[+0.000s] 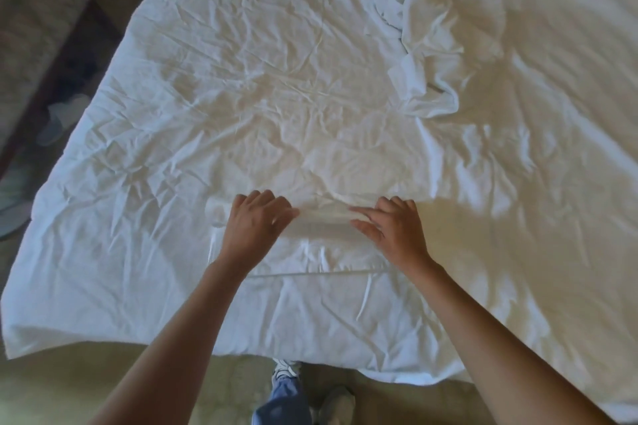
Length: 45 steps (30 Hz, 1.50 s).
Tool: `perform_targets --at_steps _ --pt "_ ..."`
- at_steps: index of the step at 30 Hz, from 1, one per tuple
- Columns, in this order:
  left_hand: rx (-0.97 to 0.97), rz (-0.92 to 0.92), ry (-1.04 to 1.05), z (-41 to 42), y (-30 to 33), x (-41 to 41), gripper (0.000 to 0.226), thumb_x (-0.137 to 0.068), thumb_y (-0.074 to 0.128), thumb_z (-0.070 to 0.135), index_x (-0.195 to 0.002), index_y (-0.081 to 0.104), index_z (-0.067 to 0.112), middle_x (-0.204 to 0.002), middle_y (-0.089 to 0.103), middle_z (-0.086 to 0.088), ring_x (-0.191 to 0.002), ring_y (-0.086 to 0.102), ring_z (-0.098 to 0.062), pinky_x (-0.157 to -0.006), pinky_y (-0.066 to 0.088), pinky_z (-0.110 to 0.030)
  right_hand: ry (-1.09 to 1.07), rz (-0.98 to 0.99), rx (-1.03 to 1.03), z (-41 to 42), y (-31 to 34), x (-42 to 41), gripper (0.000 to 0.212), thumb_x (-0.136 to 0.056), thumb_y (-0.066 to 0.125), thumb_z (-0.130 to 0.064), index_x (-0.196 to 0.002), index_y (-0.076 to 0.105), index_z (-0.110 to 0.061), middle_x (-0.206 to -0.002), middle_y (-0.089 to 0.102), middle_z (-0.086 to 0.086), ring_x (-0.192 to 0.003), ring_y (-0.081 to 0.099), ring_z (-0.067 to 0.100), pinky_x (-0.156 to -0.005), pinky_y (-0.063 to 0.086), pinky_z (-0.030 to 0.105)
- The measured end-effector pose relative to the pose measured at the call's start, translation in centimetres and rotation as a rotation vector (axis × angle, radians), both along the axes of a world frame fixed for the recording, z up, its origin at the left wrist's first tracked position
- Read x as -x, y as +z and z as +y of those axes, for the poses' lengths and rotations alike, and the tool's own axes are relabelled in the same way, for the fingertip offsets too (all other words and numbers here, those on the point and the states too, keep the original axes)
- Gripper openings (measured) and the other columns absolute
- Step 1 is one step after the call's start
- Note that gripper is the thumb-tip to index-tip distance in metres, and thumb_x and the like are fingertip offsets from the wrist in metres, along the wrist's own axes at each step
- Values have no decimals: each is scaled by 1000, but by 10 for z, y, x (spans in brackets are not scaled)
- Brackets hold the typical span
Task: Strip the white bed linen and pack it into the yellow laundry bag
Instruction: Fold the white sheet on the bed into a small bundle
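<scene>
A wrinkled white sheet (241,97) covers the whole bed in front of me. Both hands reach out onto it near the foot edge. My left hand (253,226) has its fingers curled down into the fabric, bunching a raised fold (324,214) that runs between the hands. My right hand (393,226) also grips that fold, thumb out to the left. A crumpled white towel or pillowcase (414,45) lies on the sheet further up, to the right. No yellow laundry bag is in view.
The sheet hangs over the foot of the bed above a beige carpet (103,383). My shoe and jeans leg (284,390) stand at the bed's edge. A patterned chair (31,28) and white slippers (58,121) sit on the left.
</scene>
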<state>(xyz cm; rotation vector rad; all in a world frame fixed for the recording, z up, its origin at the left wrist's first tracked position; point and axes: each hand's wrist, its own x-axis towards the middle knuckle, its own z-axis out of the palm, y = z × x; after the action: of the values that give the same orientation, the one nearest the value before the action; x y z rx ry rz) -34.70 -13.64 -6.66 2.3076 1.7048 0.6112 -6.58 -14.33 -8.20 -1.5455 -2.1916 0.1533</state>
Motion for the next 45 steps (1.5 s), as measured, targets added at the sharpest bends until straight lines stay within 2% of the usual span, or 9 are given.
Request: perform_targets --at_steps 3,8,14,19,24,30,38,42,45 --pt "25 5 -39 -37 -20 1 52 -97 35 60 -96 74 27 -76 55 7 -69 51 -18 -71 26 -31 19 -31 57 -31 -12 -3 41 -91 47 -56 -115 74 -36 -70 47 -7 -68 51 18 -67 21 29" --pt "18 93 -14 -71 -58 -2 35 -90 51 48 -99 78 28 -75 54 5 -67 54 -20 -71 31 -32 -28 -87 176 -64 -40 -5 36 -87 51 -52 -109 76 -36 -71 47 -8 -65 51 20 -69 24 29" --pt "96 30 40 -93 -67 -12 23 -81 80 24 -104 77 22 -89 63 -1 -78 60 -27 -69 45 -40 -62 -32 281 -79 -46 -8 37 -70 88 -26 -106 78 -28 -75 55 -4 -68 56 22 -64 42 33" --pt "209 -31 -161 -97 -58 -37 44 -95 47 43 -124 68 17 -122 66 -2 -114 59 -25 -91 52 -44 -160 148 439 -81 -26 -10 44 -84 50 -51 -102 79 -23 -91 70 -5 -86 65 19 -71 48 28" --pt "324 -57 -225 -81 -52 -72 72 -102 15 60 -147 48 15 -156 41 -7 -149 27 -23 -120 20 -44 -533 141 310 -66 -25 -33 45 -82 64 -25 -124 65 -8 -120 66 14 -111 59 37 -92 50 46" --pt "469 55 -67 -60 -56 -103 80 -90 -1 61 -159 0 21 -161 -19 6 -147 -26 -13 -118 -15 -40 -715 320 698 -46 -27 -39 82 -78 74 -46 -142 42 -5 -131 57 14 -121 54 33 -96 46 39" --pt "491 154 -77 -60 -69 -101 75 -91 -4 61 -158 -8 25 -163 -20 6 -149 -26 -15 -120 -16 -42 -743 813 829 -39 -28 -53 16 -84 76 -19 -98 67 -17 -98 73 3 -87 68 17 -73 46 25" --pt "508 186 -60 -71 -68 -91 71 -92 -7 61 -157 -9 33 -161 -24 11 -146 -32 -13 -120 -17 -47 -828 600 761 -52 -28 -49 30 -80 76 -28 -102 67 -11 -95 70 2 -93 67 25 -70 44 28" --pt "534 127 -16 -79 -68 -85 70 -93 -8 64 -157 -8 35 -162 -23 11 -144 -34 -9 -119 -20 -43 -807 283 559 -53 -22 -42 57 -73 78 -30 -122 60 -8 -115 64 12 -110 59 34 -83 48 37"
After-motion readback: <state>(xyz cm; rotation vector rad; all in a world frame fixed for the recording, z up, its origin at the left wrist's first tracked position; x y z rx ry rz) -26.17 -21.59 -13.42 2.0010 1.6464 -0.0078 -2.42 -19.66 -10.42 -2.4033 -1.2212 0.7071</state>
